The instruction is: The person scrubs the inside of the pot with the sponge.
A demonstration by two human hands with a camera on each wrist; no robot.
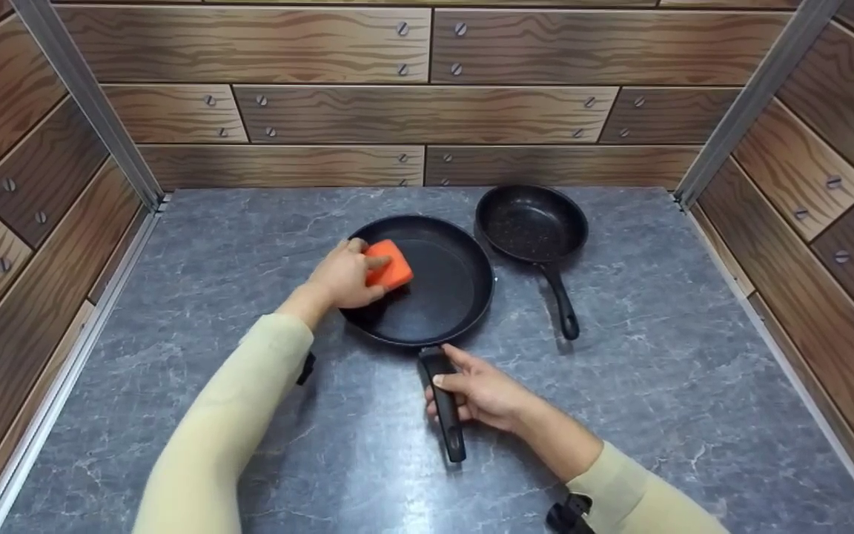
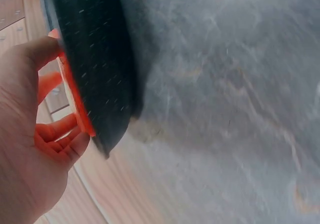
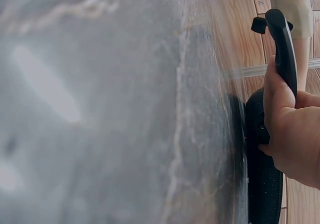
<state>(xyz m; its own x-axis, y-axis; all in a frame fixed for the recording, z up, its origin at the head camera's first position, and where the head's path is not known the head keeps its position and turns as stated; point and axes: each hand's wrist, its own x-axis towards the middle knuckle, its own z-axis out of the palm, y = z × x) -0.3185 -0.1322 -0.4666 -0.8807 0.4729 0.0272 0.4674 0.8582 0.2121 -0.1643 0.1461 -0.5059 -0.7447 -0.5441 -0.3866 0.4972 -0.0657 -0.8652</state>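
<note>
Head | L fingers part-curled, gripping orng sponge | R fingers curled rnd pan hndl

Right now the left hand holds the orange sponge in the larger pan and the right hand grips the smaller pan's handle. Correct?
Not quite. The right hand grips the handle of the larger pan, not that of the smaller pan; the head view shows it. The left hand does hold the orange sponge in the larger pan.
</note>
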